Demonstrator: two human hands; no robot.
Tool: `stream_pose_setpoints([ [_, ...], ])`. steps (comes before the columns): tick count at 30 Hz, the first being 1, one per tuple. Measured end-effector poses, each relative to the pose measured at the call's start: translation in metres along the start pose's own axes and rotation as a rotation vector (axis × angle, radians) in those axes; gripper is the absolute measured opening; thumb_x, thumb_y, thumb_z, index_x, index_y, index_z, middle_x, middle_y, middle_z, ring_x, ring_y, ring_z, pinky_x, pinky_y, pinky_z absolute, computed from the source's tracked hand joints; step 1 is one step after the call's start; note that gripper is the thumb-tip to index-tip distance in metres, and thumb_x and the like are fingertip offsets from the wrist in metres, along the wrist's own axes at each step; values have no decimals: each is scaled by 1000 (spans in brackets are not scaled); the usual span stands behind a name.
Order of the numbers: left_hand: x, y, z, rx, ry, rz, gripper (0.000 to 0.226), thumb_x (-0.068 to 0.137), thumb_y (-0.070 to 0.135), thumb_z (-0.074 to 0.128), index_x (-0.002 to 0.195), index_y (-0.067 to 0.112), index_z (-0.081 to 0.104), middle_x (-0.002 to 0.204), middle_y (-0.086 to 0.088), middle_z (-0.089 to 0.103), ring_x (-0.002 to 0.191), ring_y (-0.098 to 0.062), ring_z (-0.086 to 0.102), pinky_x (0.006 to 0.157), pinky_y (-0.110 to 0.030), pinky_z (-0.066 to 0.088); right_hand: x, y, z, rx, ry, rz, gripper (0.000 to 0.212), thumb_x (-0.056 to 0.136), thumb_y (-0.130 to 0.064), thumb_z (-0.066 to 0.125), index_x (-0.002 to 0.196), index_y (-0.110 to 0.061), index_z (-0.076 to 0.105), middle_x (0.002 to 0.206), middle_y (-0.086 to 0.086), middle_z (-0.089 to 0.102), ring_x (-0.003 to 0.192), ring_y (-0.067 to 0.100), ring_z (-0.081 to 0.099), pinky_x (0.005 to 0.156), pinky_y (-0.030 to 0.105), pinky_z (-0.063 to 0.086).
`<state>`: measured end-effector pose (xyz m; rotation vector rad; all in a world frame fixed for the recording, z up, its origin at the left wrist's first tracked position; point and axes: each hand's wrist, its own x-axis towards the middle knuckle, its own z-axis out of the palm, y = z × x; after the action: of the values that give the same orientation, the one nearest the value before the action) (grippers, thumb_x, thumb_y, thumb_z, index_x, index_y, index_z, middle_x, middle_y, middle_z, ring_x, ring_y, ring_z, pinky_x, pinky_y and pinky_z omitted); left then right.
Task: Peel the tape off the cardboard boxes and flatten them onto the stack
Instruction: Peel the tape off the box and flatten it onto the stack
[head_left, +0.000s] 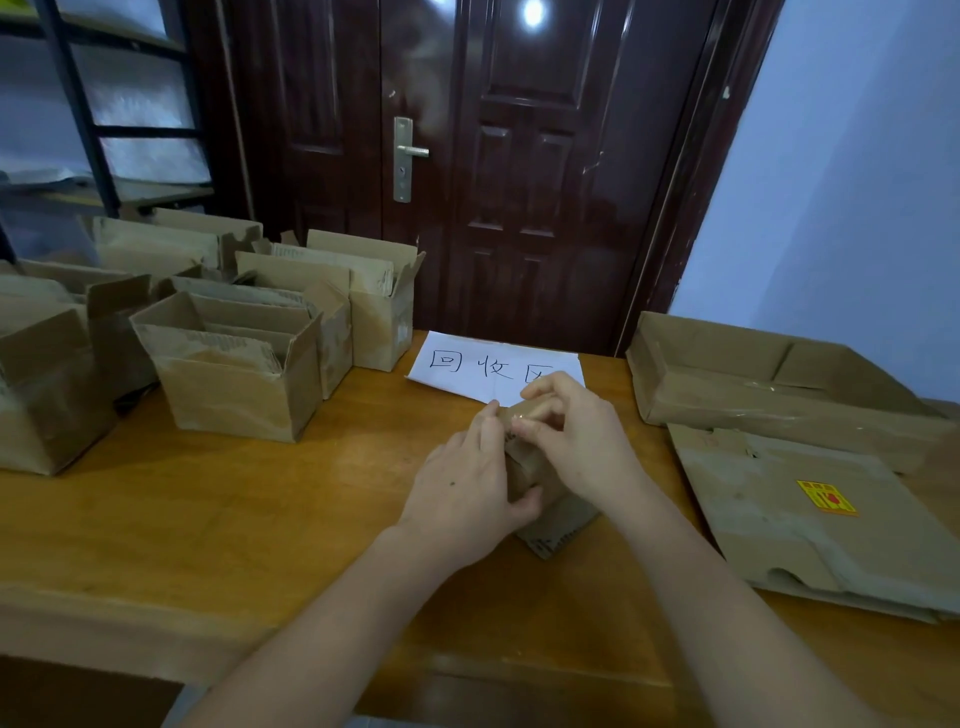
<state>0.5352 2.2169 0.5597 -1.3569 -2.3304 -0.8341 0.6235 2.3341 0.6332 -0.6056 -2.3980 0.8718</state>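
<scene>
A small brown cardboard box (558, 512) stands on the wooden table (218, 519) in front of me, mostly hidden by both hands. My left hand (467, 488) grips its left side, thumb curled under the near face. My right hand (576, 441) is over the box's top, fingertips pinching at a shiny strip of clear tape (519, 414) on the upper edge. Flattened cardboard (810, 525) with a yellow and red sticker lies at the right, forming the stack.
Several open cardboard boxes (234, 374) crowd the table's left and back. A shallow open carton (769, 384) sits at the back right. A white paper sheet (493, 366) with handwritten characters lies beyond my hands. A dark door and a metal shelf stand behind.
</scene>
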Motion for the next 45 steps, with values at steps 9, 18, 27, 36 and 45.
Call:
stream_pose_setpoints([
  [9,2,1,-5,27,-7,44,71,87,64,60,138,22,34,153,1,45,115,-15,58,94,-31,48,10,9,7,-376,3,21,11,96,-40,65,93,-37,75,109,-18,50,109,10,37,92,34,37],
  [18,25,-8,-24,74,-192,-22,54,76,63,65,110,34,34,93,17,47,77,-4,48,64,-26,39,16,6,-1,-520,41,-172,15,102,-17,53,97,-15,67,100,-2,59,91,18,56,80,37,51],
  [27,28,-8,-17,87,-186,-68,61,80,75,39,120,28,38,98,13,47,84,-10,50,74,-32,43,21,20,4,-305,92,70,27,95,-40,67,118,-28,73,120,-10,62,118,14,44,93,24,35],
  [36,47,-18,-13,168,-285,-26,65,87,85,42,125,33,33,118,7,53,94,-12,53,71,-28,44,29,19,-9,-472,214,62,12,101,-16,55,90,-18,59,97,-2,55,79,14,55,62,26,45],
  [45,48,-19,-10,232,-339,32,83,95,78,32,161,34,10,162,-1,29,134,-25,45,105,-39,44,17,20,-4,-232,55,-120,21,102,-26,56,101,-23,77,94,-7,71,94,10,59,82,31,51],
])
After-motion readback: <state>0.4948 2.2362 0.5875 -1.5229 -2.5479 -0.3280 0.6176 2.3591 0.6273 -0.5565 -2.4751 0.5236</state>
